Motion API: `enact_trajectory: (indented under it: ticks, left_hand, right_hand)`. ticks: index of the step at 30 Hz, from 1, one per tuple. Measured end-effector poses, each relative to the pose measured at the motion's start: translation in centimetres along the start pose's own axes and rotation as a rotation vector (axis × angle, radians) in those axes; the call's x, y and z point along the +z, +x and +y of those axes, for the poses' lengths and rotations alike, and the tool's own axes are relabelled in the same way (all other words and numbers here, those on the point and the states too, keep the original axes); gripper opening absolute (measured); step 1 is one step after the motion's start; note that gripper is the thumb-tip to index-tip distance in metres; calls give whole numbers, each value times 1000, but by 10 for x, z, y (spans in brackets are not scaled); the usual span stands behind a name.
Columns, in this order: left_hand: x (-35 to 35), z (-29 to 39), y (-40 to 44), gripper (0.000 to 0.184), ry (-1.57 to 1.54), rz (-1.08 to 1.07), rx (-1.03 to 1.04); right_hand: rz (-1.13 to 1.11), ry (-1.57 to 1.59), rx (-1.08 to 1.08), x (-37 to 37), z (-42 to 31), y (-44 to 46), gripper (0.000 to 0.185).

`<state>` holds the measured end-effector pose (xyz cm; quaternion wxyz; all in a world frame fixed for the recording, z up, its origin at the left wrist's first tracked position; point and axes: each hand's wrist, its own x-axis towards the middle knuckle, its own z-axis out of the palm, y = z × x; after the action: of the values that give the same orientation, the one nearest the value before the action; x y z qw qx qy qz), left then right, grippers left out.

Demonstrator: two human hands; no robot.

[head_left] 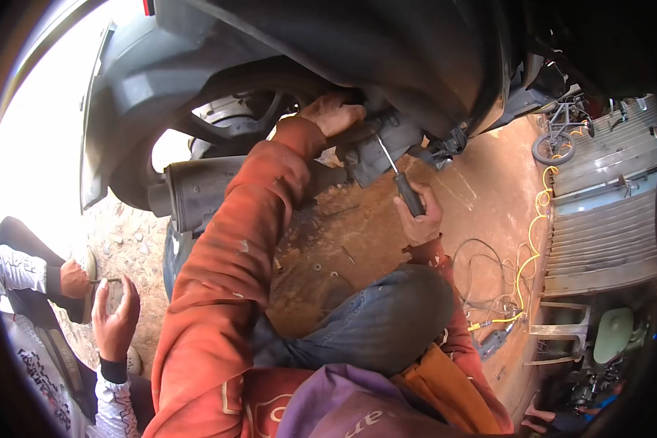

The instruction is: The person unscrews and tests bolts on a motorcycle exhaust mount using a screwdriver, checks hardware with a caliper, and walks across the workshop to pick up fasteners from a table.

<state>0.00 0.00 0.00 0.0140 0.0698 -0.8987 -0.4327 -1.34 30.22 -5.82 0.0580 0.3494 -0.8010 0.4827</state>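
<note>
Right hand [422, 213], fingers wrapped round a screwdriver [409, 194], its shaft slanting far-left at a grey casing [367, 162], left hand [333, 115] farther off beneath dark bodywork [416, 55], whether its fingers grip unclear

The tip of the screwdriver [409, 193] is too small to tell; the border crops a co-worker [40, 372].
</note>
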Motion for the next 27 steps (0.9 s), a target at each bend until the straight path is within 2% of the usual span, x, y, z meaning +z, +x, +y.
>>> enact_trajectory:
  ticks: [2, 3, 5, 6, 8, 9, 11, 12, 14, 17, 21, 23, 27]
  left_hand:
    - [4, -1, 4, 37, 618, 64, 192]
    - [25, 8, 22, 37, 590, 85, 208]
    - [46, -9, 43, 34, 177, 393, 42]
    - [45, -7, 42, 34, 193, 388, 45]
    - [45, -1, 42, 31, 149, 425, -68]
    - [43, 3, 41, 31, 160, 424, -62]
    - [42, 8, 35, 25, -29, 509, -134]
    - [40, 13, 32, 25, -20, 506, -131]
    - [33, 21, 25, 29, 31, 419, -120]
    - [47, -14, 50, 31, 110, 455, -26]
    - [41, -9, 41, 35, 137, 461, 10]
    - [40, -18, 46, 39, 252, 364, 85]
    - [40, -15, 38, 44, 370, 382, 95]
  right_hand:
    - [19, -19, 2, 6, 0, 0, 33]
    - [14, -53, -13, -20, 0, 7, 33]
    - [8, -56, -24, -20, -2, 7, 34]
    - [18, -44, -21, -21, -5, 9, 34]
    - [22, -244, -251, -25, -13, 14, 35]
    - [33, -238, -250, -26, -15, 16, 35]
    - [24, -272, -261, -28, -19, 17, 35]
    - [32, -267, -257, -28, -22, 16, 35]
    - [27, -472, -263, -29, -30, 14, 34]
    - [33, -422, -256, -31, -32, 16, 34]
    - [27, -374, -281, -32, -27, 18, 34]
    - [17, -454, -277, -32, -30, 17, 35]
    - [50, -601, -344, -34, -34, 17, 36]
